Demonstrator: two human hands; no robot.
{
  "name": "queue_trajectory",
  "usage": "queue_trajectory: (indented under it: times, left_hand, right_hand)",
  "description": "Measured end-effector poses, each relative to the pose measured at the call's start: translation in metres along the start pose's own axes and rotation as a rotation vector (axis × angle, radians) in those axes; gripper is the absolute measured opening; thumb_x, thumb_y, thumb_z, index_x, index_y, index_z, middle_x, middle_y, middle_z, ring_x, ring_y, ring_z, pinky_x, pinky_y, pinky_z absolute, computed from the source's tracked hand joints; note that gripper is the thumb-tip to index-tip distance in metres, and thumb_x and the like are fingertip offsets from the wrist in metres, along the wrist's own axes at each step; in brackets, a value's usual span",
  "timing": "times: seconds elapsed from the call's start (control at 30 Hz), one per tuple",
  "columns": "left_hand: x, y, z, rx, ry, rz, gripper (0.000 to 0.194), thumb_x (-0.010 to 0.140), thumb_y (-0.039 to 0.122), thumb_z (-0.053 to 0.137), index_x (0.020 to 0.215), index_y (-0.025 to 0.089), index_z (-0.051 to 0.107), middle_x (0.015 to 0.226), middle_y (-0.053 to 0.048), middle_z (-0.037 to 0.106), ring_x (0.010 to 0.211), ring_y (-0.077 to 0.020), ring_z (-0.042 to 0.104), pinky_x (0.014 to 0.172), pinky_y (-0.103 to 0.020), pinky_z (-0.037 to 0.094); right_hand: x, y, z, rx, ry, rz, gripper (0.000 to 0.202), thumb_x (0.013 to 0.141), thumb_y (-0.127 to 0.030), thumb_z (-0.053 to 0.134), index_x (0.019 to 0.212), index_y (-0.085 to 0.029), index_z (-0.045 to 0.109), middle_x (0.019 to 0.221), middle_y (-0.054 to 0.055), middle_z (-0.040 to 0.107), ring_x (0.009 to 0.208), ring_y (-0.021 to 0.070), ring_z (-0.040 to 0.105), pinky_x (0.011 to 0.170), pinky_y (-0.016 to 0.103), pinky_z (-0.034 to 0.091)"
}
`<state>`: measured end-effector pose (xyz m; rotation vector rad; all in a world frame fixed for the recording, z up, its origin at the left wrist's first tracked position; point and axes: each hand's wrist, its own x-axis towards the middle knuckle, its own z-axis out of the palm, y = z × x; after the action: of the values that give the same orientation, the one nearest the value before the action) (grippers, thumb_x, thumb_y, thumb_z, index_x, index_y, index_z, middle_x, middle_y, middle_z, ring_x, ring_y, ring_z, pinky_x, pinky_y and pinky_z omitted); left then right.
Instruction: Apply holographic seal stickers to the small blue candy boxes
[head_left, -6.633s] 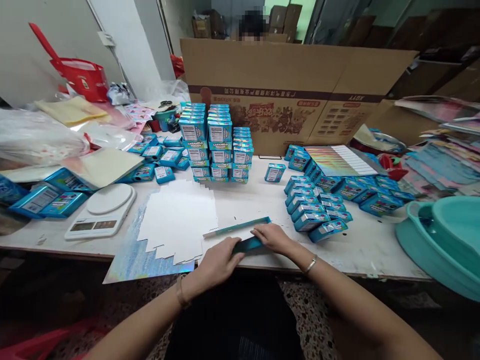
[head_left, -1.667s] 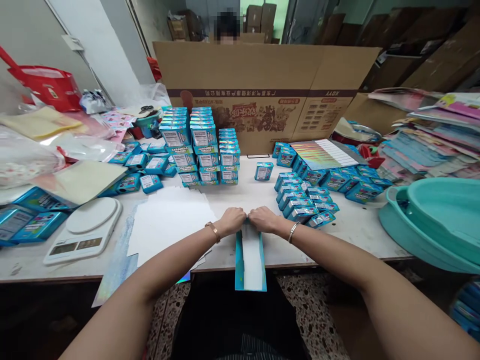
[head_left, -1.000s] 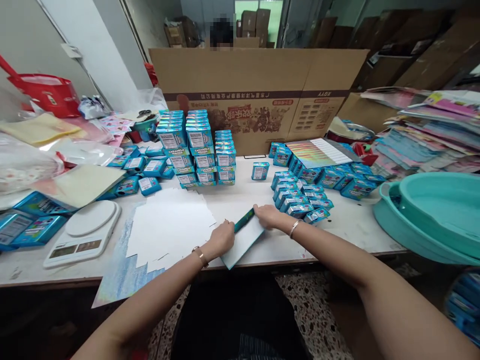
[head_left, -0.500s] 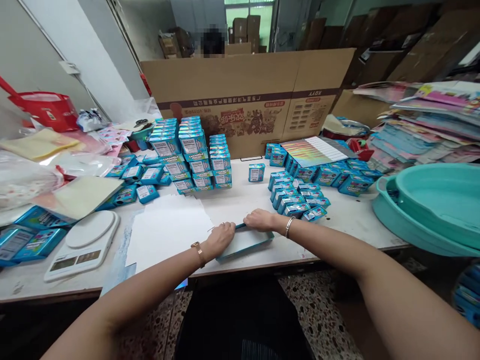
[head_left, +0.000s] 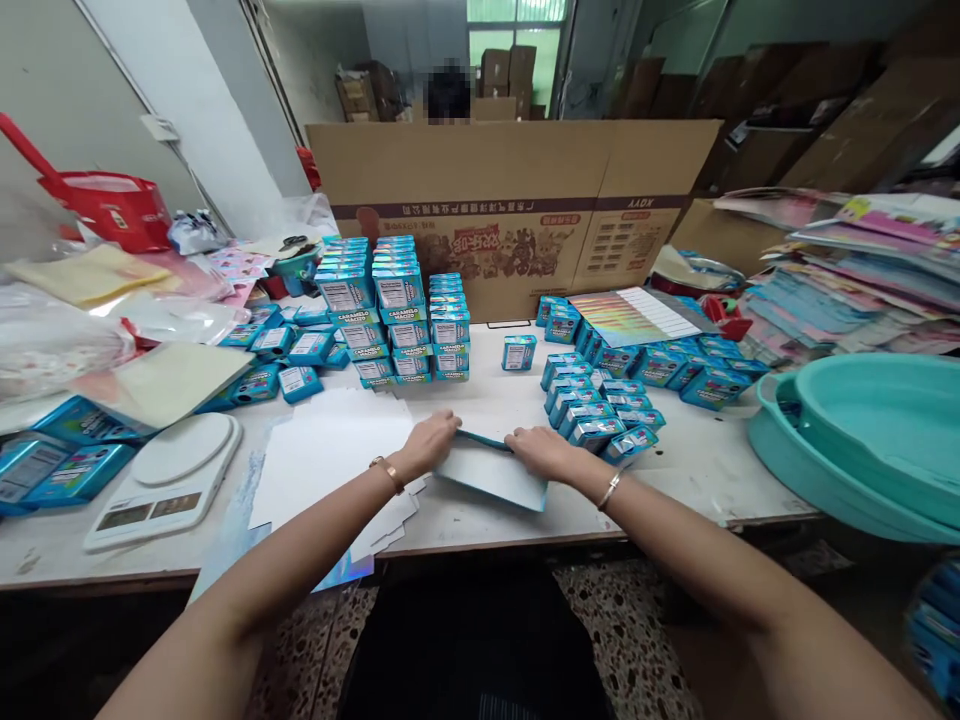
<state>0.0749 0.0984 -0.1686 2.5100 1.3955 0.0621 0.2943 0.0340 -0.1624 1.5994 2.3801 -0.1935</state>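
Note:
Both hands hold a partly folded cardboard box blank (head_left: 491,472), white on the inside with a blue edge, over the front of the white table. My left hand (head_left: 431,440) is closed on its far left corner. Gripping the far edge towards the right is my right hand (head_left: 544,450), its fingers curled over the raised flap. A stack of flat white blanks (head_left: 322,450) lies to the left. Beyond the hands stands a single blue packet (head_left: 519,352). Rows of blue packets (head_left: 585,410) sit just right of my right hand.
Blue packets in stacked boxes (head_left: 409,335) rise at the back left, before a large brown carton (head_left: 517,220). A white scale (head_left: 165,480) stands at left. Turquoise basins (head_left: 825,470) and a paper pile (head_left: 847,270) occupy the right. A person's head shows behind the carton.
The hands have moved apart along the blank's far edge, the left one up and leftwards, the right one slightly right. The blank now looks more opened out and tilted. The camera view has shifted slightly.

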Motion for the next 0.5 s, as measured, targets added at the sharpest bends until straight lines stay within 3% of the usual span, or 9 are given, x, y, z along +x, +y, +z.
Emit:
queue_trajectory:
  times: [0.07, 0.13, 0.2, 0.27, 0.33, 0.4, 0.5]
  left_hand:
    - [0.014, -0.004, -0.002, -0.085, 0.122, -0.070, 0.045, 0.094, 0.021, 0.049, 0.139, 0.017, 0.045, 0.139, -0.016, 0.052, 0.127, -0.0280, 0.054, 0.098, -0.037, 0.049]
    - [0.024, -0.008, 0.004, -0.170, 0.200, -0.126, 0.057, 0.095, 0.031, 0.051, 0.147, 0.013, 0.033, 0.142, -0.019, 0.049, 0.130, -0.0290, 0.052, 0.101, -0.039, 0.048]
    - [0.026, -0.011, 0.016, -0.245, 0.227, -0.155, 0.061, 0.094, 0.035, 0.052, 0.146, 0.011, 0.034, 0.137, -0.020, 0.053, 0.128, -0.0296, 0.055, 0.101, -0.040, 0.049]
    - [0.022, -0.012, 0.035, -0.304, 0.235, -0.160, 0.061, 0.092, 0.036, 0.053, 0.144, 0.010, 0.035, 0.135, -0.021, 0.055, 0.126, -0.0309, 0.056, 0.101, -0.042, 0.050]
    - [0.014, -0.011, 0.054, -0.350, 0.232, -0.142, 0.062, 0.091, 0.034, 0.053, 0.145, 0.010, 0.034, 0.135, -0.020, 0.054, 0.124, -0.0307, 0.058, 0.100, -0.044, 0.051]
    - [0.007, -0.005, 0.069, -0.401, 0.243, -0.110, 0.060, 0.091, 0.028, 0.049, 0.147, 0.012, 0.032, 0.137, -0.019, 0.052, 0.126, -0.0296, 0.056, 0.103, -0.046, 0.049]
    - [0.001, 0.008, 0.081, -0.475, 0.290, -0.124, 0.060, 0.090, 0.015, 0.039, 0.149, 0.013, 0.029, 0.140, -0.018, 0.048, 0.129, -0.0289, 0.053, 0.107, -0.047, 0.046]
  right_hand:
    - [-0.007, -0.013, 0.001, 0.052, 0.020, 0.096, 0.035, 0.092, -0.008, 0.046, 0.126, -0.011, 0.058, 0.118, 0.023, 0.068, 0.104, 0.0296, 0.070, 0.082, 0.036, 0.052]
    - [-0.018, -0.028, 0.005, 0.108, 0.042, 0.166, 0.043, 0.096, -0.020, 0.048, 0.138, -0.009, 0.049, 0.123, 0.023, 0.066, 0.106, 0.0295, 0.069, 0.083, 0.036, 0.052]
    - [-0.033, -0.037, 0.012, 0.204, 0.091, 0.199, 0.056, 0.099, -0.035, 0.047, 0.149, -0.012, 0.037, 0.126, 0.018, 0.067, 0.108, 0.0263, 0.069, 0.085, 0.033, 0.052]
    - [-0.051, -0.033, 0.022, 0.339, 0.220, 0.227, 0.060, 0.101, -0.042, 0.044, 0.153, -0.016, 0.031, 0.128, 0.013, 0.067, 0.110, 0.0230, 0.068, 0.088, 0.031, 0.052]
    - [-0.071, -0.012, 0.028, 0.376, 0.384, 0.267, 0.064, 0.098, -0.042, 0.049, 0.154, -0.016, 0.031, 0.136, 0.015, 0.062, 0.122, 0.0251, 0.061, 0.101, 0.036, 0.047]
    - [-0.085, 0.022, 0.027, 0.232, 0.460, 0.319, 0.080, 0.089, -0.040, 0.064, 0.156, -0.015, 0.029, 0.152, 0.020, 0.046, 0.142, 0.0339, 0.041, 0.115, 0.050, 0.034]
    - [-0.085, 0.076, 0.011, -0.002, 0.347, 0.339, 0.110, 0.072, -0.037, 0.081, 0.160, -0.016, 0.018, 0.165, 0.022, 0.017, 0.152, 0.0439, 0.010, 0.116, 0.068, 0.017]
